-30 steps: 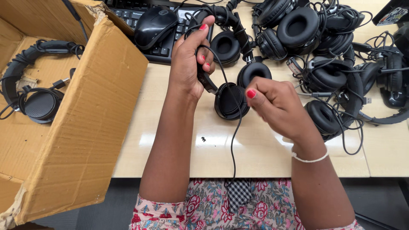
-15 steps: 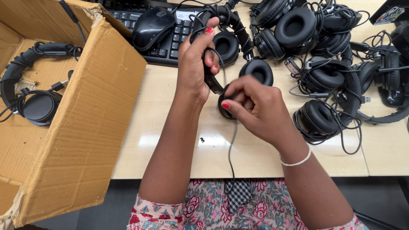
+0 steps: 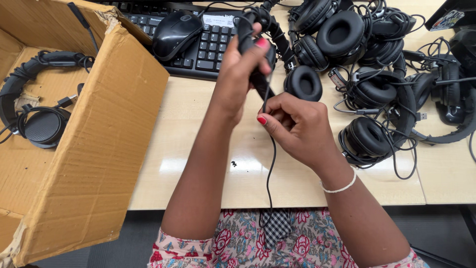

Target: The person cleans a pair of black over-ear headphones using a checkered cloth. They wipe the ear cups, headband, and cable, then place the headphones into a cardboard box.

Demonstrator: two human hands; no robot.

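- The left hand (image 3: 237, 74) is raised above the pale wooden desk (image 3: 198, 144), its fingers closed around the band of a black padded headset (image 3: 258, 49). One ear cup of that headset (image 3: 303, 83) hangs just right of the hand, close to the desk top.
- The right hand (image 3: 297, 126) sits just below and right of the left hand, thumb and fingers pinched shut on the headset's thin black cable (image 3: 270, 164).
- The cable drops straight down from the pinch, crosses the near edge of the desk and ends out of sight at the person's flowered lap.
- An open brown cardboard box (image 3: 119, 129) stands at the left. Its tall near wall overlaps the desk's left edge. Inside lies another black headset with coiled cord (image 3: 37, 121).
- Between the box wall and the left forearm runs a bare strip of desk, and more bare surface lies under both forearms toward the near edge.
- Behind the hands, a black computer mouse (image 3: 177, 29) rests on a black keyboard (image 3: 203, 47), which blocks the far side.
- To the right, a tangled pile of black headsets and cords (image 3: 386, 74) fills the desk from the far edge to about midway. Its nearest ear cup lies just beside the right wrist, and loose cable loops spill toward the near edge.
- A bare patch of desk stays free at the near right corner.
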